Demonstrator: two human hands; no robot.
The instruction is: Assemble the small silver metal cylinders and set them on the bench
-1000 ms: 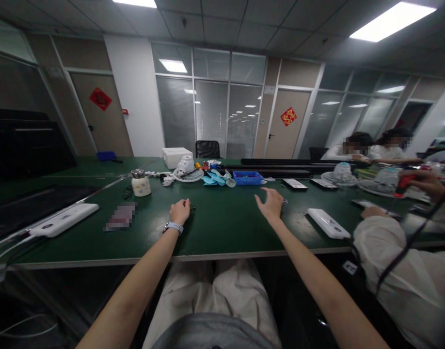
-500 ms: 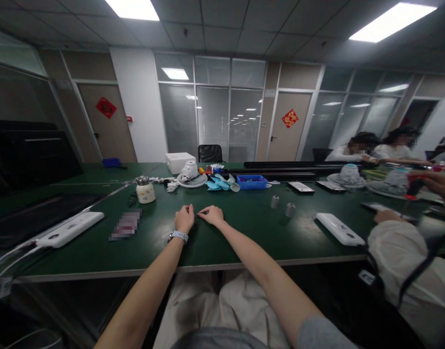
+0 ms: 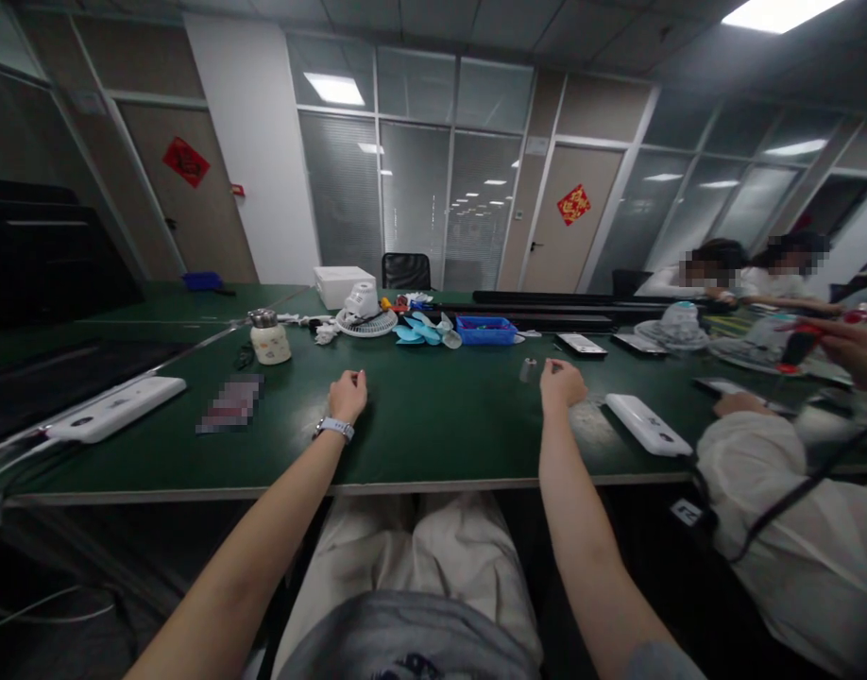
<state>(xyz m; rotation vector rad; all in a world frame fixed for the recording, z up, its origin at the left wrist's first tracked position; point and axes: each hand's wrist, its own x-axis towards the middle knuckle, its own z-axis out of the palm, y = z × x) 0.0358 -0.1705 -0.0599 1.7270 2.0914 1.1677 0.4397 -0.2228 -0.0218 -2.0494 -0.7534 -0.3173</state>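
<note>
My left hand (image 3: 348, 397), with a watch on the wrist, is closed above the green table (image 3: 433, 425); whatever it holds is too small to make out. My right hand (image 3: 562, 382) is over the table to the right, its fingers closed around the spot where a small metal cylinder stood; its grip is hidden. Just left of that hand a second small metal cylinder (image 3: 528, 369) stands upright. A blue tray (image 3: 486, 331) and light blue fan blades (image 3: 423, 329) lie farther back.
A patterned jar (image 3: 270, 344) and a white power strip (image 3: 122, 408) are on the left. Another power strip (image 3: 647, 424) lies right of my right hand, beside a person's sleeve (image 3: 752, 453). A white fan part (image 3: 363, 312) and a white box (image 3: 343, 286) stand at the back.
My right hand has moved away from my left hand, far to the right, to the metal cylinders. One cylinder is now hidden by it. My left hand stays closed; the view has tilted down.
</note>
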